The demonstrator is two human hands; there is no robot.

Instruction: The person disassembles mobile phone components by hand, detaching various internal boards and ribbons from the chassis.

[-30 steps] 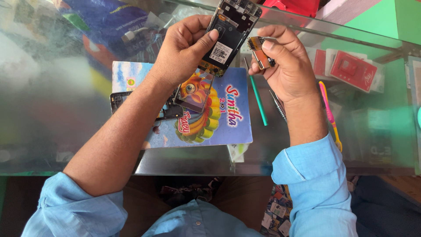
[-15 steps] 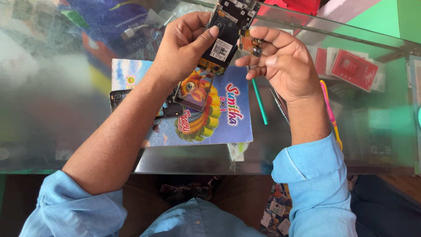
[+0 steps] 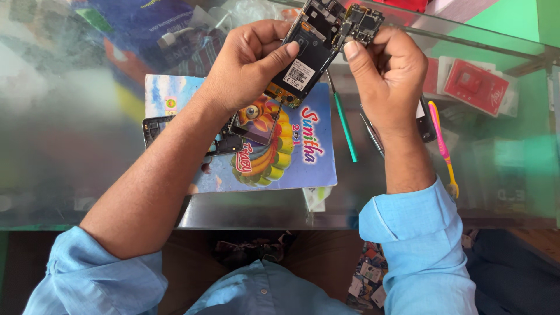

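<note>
My left hand [image 3: 245, 67] grips an opened black phone body [image 3: 312, 49], back side up, with its battery and label showing, tilted above the glass counter. My right hand [image 3: 388, 73] pinches a small dark circuit board [image 3: 364, 23] at the phone's upper right corner, touching the phone. Both hands are raised over a colourful book [image 3: 291, 151] that lies flat on the counter.
A black phone frame [image 3: 157, 128] lies on the book's left edge under my left forearm. A green-handled tool [image 3: 344, 125] and metal tweezers [image 3: 371, 134] lie right of the book. A pink toothbrush [image 3: 443, 146] and red cards [image 3: 475, 84] sit further right on the glass counter [image 3: 70, 146].
My right hand has moved up and left and now holds the circuit board against the phone's top corner. The left hand keeps holding the phone.
</note>
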